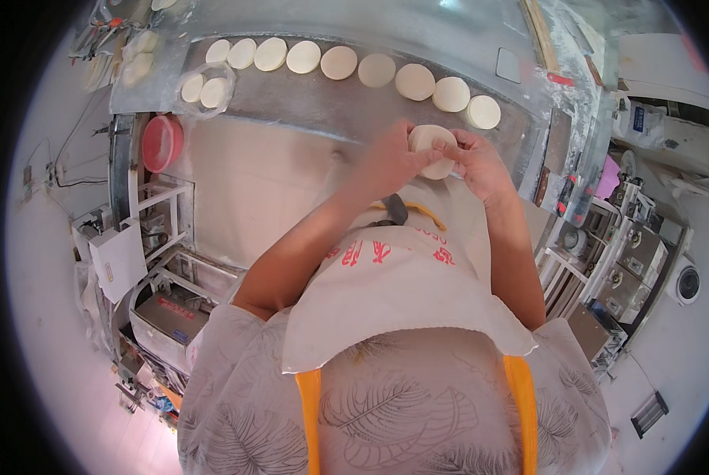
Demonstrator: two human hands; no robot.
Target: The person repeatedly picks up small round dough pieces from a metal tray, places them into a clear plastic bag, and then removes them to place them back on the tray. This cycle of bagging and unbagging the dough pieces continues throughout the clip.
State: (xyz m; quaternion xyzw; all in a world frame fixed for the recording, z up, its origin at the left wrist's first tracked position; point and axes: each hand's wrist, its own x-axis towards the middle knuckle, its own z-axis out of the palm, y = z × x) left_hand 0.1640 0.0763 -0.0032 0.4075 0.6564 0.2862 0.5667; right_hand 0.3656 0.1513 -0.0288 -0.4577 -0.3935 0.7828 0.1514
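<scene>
Between my two hands is a pale round of dough [437,170], raised above the table's front edge. Its left rim looks layered, and I cannot tell whether it is one disc or several stacked. My left hand [391,160] grips its left side, the thumb across its face. On the right, my right hand [482,167] pinches it with thumb and fingers. Past my hands, a curved row of several flat dough discs [339,63] lies on the dark work surface [307,98]. Two more discs [213,92] sit inside a clear round plastic container or bag [229,89] at the row's left end.
A red plastic bowl [162,144] stands beyond the table's left end. Knives with red-marked handles [561,79] lie along the right side, near a wooden stick [539,35]. A metal drawer cabinet [633,267] is at right. A white apron [402,285] covers my front.
</scene>
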